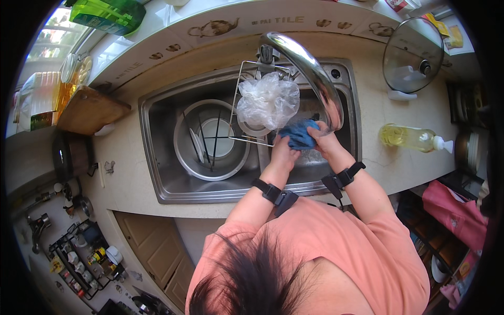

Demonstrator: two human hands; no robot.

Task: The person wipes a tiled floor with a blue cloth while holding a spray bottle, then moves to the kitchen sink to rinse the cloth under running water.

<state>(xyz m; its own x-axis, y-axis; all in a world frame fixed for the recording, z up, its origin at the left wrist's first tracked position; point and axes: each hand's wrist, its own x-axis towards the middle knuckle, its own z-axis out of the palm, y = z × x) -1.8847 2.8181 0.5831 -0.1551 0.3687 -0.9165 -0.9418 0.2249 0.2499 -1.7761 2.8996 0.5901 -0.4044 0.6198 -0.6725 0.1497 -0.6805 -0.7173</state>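
Both my hands grip a wet-looking blue cloth (298,135) over the right basin of the sink, just below the faucet spout (332,107). My left hand (285,152) has its fingers closed on the cloth's left end. On the other end, my right hand (325,140) is closed, partly behind the spout. A crumpled clear plastic bag (269,100) lies on a wire rack (234,118) beside the cloth. In the left basin stands a large round metal pot (181,157) with a white bowl (218,149), a plate and dark chopsticks inside.
Right of the sink, a bottle of yellow liquid (407,137) lies on its side. A glass lid (412,55) leans against the back wall. A wooden cutting board (92,111) stands at the left, and a green bottle (107,16) lies on the ledge.
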